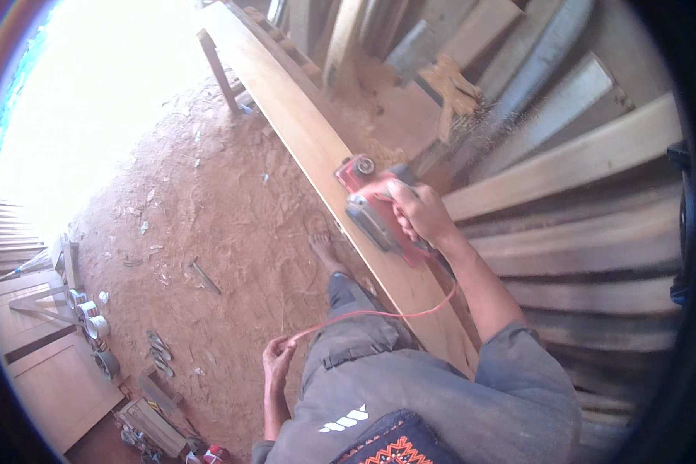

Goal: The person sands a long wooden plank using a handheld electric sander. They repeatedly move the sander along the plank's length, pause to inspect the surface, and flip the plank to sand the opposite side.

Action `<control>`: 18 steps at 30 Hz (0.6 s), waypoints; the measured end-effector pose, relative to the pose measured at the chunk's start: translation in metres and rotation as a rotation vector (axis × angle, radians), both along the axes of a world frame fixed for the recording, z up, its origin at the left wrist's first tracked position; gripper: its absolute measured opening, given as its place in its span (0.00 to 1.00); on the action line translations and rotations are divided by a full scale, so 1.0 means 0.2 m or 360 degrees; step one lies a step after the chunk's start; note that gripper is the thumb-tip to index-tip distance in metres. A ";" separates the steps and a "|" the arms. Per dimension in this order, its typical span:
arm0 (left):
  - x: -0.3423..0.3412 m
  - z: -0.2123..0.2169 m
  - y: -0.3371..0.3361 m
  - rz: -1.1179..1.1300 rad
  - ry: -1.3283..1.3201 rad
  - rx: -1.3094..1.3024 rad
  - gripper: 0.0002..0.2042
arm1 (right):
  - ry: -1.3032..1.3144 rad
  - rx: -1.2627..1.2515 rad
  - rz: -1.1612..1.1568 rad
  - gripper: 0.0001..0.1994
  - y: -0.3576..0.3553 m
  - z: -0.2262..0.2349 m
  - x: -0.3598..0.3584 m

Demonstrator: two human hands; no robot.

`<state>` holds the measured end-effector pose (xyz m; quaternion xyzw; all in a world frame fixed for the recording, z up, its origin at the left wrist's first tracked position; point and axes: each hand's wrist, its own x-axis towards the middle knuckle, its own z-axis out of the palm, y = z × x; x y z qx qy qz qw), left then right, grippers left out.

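My right hand (419,210) grips the handle of a red electric planer (373,207) that rests on a long wooden plank (286,116). The plank runs from beside my hip away to the upper left. Wood shavings spray off to the right of the tool. A thin red power cord (379,313) leads from the planer across my lap to my left hand (277,357), which pinches it low beside my left thigh. My bare foot (322,246) stands on the dirt next to the plank.
Many planks (580,162) lie stacked on the right. The ground is reddish dirt (209,201) strewn with shavings. A metal tool (204,276) lies on it. Several tins (93,321), sandals (159,352) and wooden door panels (39,371) sit at the lower left.
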<state>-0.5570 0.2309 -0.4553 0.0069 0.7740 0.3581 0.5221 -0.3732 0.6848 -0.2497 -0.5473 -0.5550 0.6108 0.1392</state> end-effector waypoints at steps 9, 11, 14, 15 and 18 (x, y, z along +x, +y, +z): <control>-0.22 0.24 0.55 0.0493 0.0131 0.0324 0.18 | 0.0210 0.0136 0.0303 0.26 1.17 -0.17 -1.45; -0.25 0.24 0.54 0.0523 0.0161 0.0372 0.18 | 0.0204 0.0139 0.0246 0.27 1.17 -0.17 -1.45; -0.23 0.18 0.40 0.0491 0.0083 0.0288 0.18 | 0.0283 0.0069 0.0432 0.28 0.90 -0.21 -1.08; -0.24 0.13 0.35 0.0428 0.0055 0.0231 0.18 | 0.0140 0.0125 0.0465 0.28 0.76 -0.21 -0.90; -0.25 0.00 0.25 0.0223 -0.0015 0.0130 0.21 | 0.0129 0.0500 0.0758 0.14 0.22 -0.12 -0.24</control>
